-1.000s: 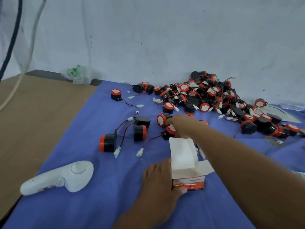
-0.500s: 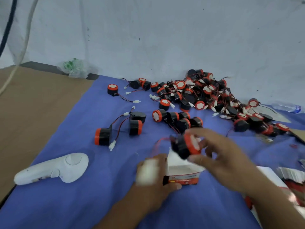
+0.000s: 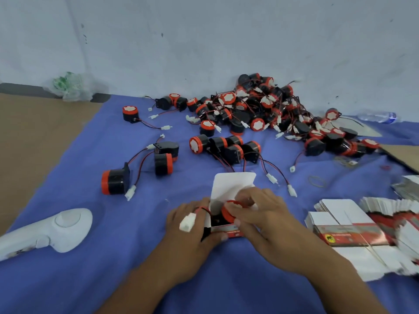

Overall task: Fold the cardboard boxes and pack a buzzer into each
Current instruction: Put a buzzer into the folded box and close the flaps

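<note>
A small open cardboard box (image 3: 231, 186), white inside with a red printed front, stands on the blue cloth with its lid flap up. My left hand (image 3: 192, 232) grips the box's left side. My right hand (image 3: 263, 218) pinches a black buzzer with an orange-red rim (image 3: 227, 213) and holds it in the box's mouth. The buzzer's wire and white connector (image 3: 187, 223) lie over my left hand. A big pile of buzzers (image 3: 260, 109) sits at the back by the wall, and a few loose ones (image 3: 226, 148) lie nearer.
Stacks of flat unfolded boxes (image 3: 353, 232) lie at the right. A white controller (image 3: 52, 230) rests at the left on the blue cloth (image 3: 113, 268). A crumpled plastic bag (image 3: 72, 87) and a plastic bottle (image 3: 376, 116) lie by the wall. Rubber bands (image 3: 317, 181) lie right of the box.
My right hand picked a buzzer from the loose ones, carried it back and lowered it into the box's mouth. My left hand stayed on the box; the connector now drapes over it.
</note>
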### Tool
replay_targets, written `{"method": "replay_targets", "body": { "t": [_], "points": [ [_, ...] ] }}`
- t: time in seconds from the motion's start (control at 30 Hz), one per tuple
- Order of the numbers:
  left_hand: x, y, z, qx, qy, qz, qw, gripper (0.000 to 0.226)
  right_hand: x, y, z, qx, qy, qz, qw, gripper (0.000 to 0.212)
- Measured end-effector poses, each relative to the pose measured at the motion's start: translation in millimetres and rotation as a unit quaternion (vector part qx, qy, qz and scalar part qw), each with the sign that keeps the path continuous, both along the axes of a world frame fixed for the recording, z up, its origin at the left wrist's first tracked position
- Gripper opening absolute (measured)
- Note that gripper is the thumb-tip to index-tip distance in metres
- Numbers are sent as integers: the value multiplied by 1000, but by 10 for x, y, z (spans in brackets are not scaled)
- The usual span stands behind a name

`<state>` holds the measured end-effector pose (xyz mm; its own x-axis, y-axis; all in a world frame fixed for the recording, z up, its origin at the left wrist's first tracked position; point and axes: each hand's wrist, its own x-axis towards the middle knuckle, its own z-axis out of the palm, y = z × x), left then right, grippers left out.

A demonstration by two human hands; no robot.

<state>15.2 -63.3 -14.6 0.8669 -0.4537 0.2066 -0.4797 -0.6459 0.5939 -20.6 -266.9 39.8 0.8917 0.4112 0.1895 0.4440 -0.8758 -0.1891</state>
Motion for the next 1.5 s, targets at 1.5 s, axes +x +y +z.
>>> {"method": "replay_targets", "body": {
  "t": [1.5],
  "points": [
    [-23,-78,204,30,-154,-21,987,37,183,290,-318,292,-96,-40,951,29]
  ]
}}
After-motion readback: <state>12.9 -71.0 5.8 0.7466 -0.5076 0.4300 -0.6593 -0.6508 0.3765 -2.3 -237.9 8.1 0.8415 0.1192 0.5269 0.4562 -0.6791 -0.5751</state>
